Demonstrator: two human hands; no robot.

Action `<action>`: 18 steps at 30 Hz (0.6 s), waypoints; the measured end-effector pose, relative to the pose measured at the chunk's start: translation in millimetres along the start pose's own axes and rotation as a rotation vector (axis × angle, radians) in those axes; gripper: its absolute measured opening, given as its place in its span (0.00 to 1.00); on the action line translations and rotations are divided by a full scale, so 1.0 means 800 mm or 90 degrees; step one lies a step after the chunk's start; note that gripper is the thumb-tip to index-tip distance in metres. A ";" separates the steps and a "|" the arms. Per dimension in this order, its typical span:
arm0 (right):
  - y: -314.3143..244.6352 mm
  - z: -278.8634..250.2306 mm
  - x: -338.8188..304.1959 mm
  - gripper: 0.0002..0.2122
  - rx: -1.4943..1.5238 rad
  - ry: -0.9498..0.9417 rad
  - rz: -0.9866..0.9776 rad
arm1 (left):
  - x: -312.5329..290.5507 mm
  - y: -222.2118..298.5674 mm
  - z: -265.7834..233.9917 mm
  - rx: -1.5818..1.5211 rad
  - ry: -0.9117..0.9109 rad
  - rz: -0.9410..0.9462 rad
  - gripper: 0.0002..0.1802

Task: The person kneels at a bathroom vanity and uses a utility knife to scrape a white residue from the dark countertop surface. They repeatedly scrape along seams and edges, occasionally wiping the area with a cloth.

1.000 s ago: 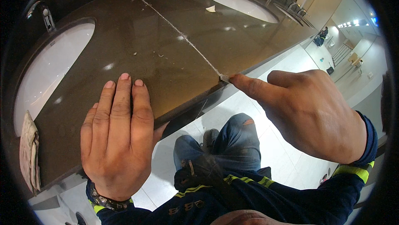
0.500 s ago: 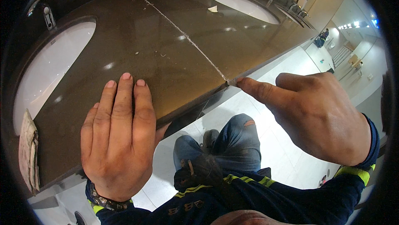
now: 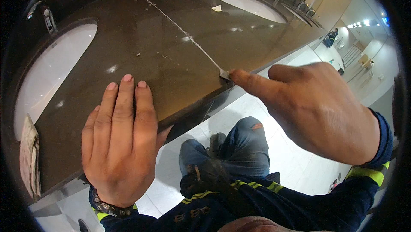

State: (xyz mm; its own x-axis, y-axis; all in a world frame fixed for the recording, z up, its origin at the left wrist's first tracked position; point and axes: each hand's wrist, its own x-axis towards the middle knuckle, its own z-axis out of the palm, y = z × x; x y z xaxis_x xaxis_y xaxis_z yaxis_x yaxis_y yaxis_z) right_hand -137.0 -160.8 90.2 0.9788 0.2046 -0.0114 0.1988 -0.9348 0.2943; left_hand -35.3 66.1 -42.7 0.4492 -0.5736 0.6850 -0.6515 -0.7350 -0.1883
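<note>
A dark brown, glossy countertop [image 3: 180, 90] lies before me, crossed by a thin white line of filler along a seam [image 3: 188, 36]. My right hand [image 3: 308, 108] is closed, its index finger stretched toward the seam. Under that fingertip, at the seam's near end, a small flat greyish blade-like piece [image 3: 224, 75] touches the counter; the rest of it is hidden by the hand. My left hand [image 3: 122, 146] rests palm down on the counter's near part, fingers stretched out, its thumb at the front edge. It holds nothing.
White sinks lie at the left [image 3: 60, 73] and far right [image 3: 248, 5], with chrome taps [image 3: 48, 18] behind. A folded, worn paper-like sheet [image 3: 29, 155] sits at the left edge. A small white scrap [image 3: 217, 8] and crumbs [image 3: 138, 54] dot the counter. Below is pale tiled floor [image 3: 291, 146].
My right hand has slid a little left and away from me, carrying the blade-like piece from the counter's front edge onto the seam. My left hand stays nearly in place.
</note>
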 end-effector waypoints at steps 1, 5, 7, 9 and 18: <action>0.001 0.001 0.000 0.20 0.000 0.006 -0.004 | 0.000 0.001 -0.001 0.003 0.001 0.000 0.41; 0.000 -0.003 -0.003 0.20 -0.005 0.001 0.009 | 0.001 0.000 0.002 0.005 -0.006 0.002 0.42; -0.003 -0.005 -0.002 0.20 -0.010 -0.015 0.019 | 0.002 -0.002 -0.004 0.012 -0.016 -0.002 0.42; 0.003 -0.001 0.007 0.20 -0.016 -0.024 0.014 | 0.001 -0.001 -0.002 0.001 -0.007 0.005 0.41; -0.002 -0.002 -0.005 0.20 -0.004 -0.006 0.005 | 0.001 0.001 -0.002 0.009 -0.019 -0.004 0.41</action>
State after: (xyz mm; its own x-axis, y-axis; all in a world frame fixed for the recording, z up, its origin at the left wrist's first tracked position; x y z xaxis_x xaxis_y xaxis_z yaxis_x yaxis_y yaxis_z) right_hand -141.2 -159.7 91.5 0.9806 0.1951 -0.0185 0.1916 -0.9346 0.2997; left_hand -36.7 65.9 -41.3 0.4712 -0.5797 0.6647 -0.6398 -0.7435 -0.1948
